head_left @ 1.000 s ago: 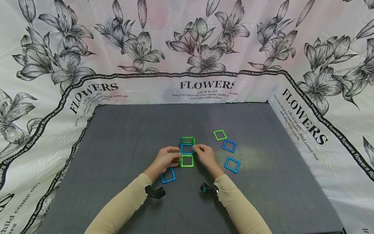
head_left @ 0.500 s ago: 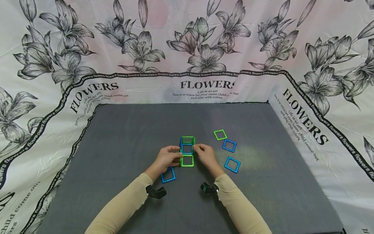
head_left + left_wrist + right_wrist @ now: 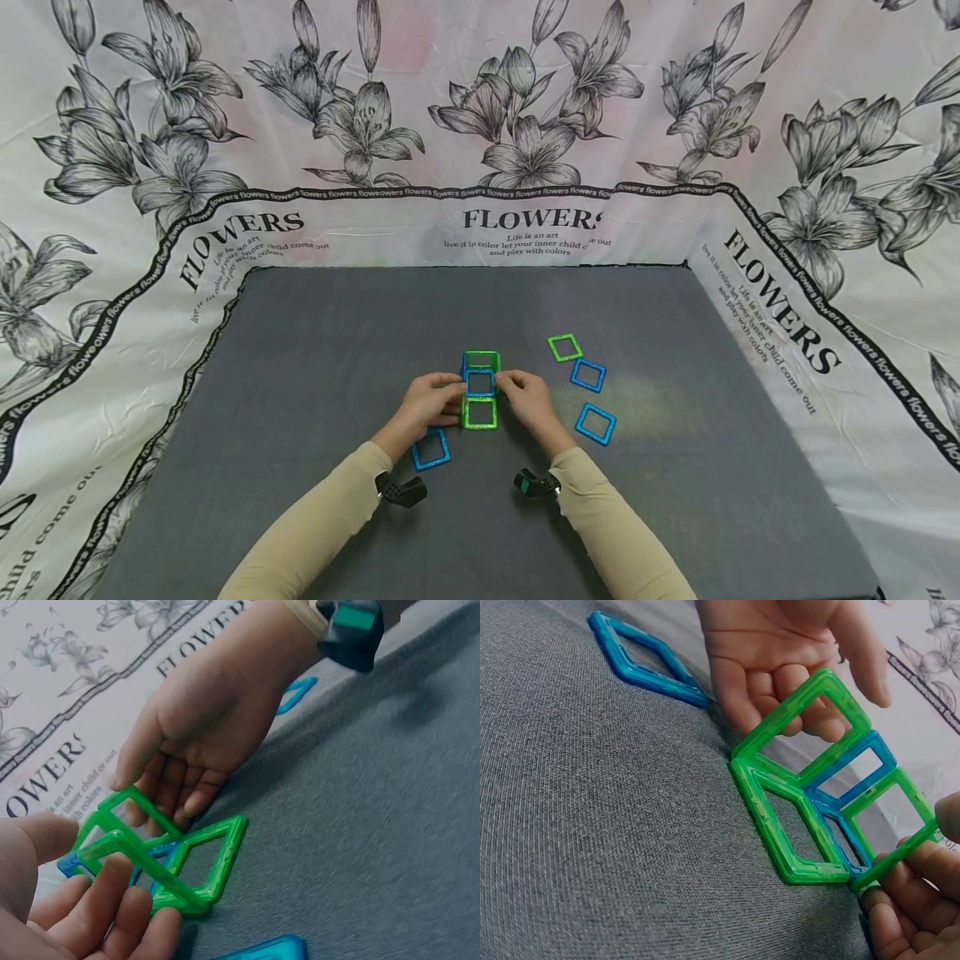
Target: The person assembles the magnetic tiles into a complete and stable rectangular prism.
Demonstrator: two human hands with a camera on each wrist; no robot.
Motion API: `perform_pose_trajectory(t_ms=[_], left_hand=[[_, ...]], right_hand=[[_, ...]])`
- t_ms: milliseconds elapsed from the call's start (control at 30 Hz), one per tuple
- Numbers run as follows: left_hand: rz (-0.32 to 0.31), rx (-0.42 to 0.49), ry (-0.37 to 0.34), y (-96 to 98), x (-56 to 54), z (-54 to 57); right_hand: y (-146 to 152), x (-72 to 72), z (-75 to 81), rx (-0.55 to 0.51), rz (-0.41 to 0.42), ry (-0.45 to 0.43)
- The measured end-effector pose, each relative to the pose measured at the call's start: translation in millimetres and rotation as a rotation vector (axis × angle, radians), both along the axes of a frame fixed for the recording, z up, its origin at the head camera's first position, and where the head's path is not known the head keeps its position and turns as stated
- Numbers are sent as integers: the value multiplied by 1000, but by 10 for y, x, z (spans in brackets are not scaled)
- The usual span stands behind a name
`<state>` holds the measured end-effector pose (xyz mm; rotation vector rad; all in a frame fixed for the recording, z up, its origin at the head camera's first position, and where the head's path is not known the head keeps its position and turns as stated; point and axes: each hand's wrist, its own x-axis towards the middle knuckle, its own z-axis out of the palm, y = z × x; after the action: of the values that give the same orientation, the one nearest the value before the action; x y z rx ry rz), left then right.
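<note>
Between the hands stands a small open box of square magnetic tiles, green and blue frames. In the right wrist view one green tile (image 3: 774,838) lies flat, with another green tile (image 3: 759,747) upright on its left-hand side and a blue tile (image 3: 882,748) behind. My left hand (image 3: 423,407) touches the box's left side; its fingers are half bent behind the upright tile, the thumb apart. With thumb and fingers my right hand (image 3: 529,408) pinches the green tile (image 3: 889,864) on the right side. Fingers hide some tile edges.
Near my left wrist lies a loose blue tile (image 3: 432,465). To the right are a loose green tile (image 3: 553,348) and two loose blue tiles, the nearer blue tile (image 3: 596,435) apart from the others. A flower-printed curtain (image 3: 525,225) borders the grey table (image 3: 337,325).
My left fingertips shift back slightly from the near left corner of the tile box. The right hand, the box and the loose tiles stay in place.
</note>
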<state>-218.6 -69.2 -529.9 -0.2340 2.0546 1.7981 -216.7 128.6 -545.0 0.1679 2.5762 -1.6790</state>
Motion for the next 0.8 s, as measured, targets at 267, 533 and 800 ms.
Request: perform_pose_trajectory(t_ms=[267,533,800], left_hand=[[14,-127,89,67,-92,34],[23,-90,79,71,-112,49],[21,-83,76,68,-130,26]], right_hand=[[-3,5,8,5,-2,0],[1,-6,-10,-10,6,-18],[2,-7,-24,-14,2,-19]])
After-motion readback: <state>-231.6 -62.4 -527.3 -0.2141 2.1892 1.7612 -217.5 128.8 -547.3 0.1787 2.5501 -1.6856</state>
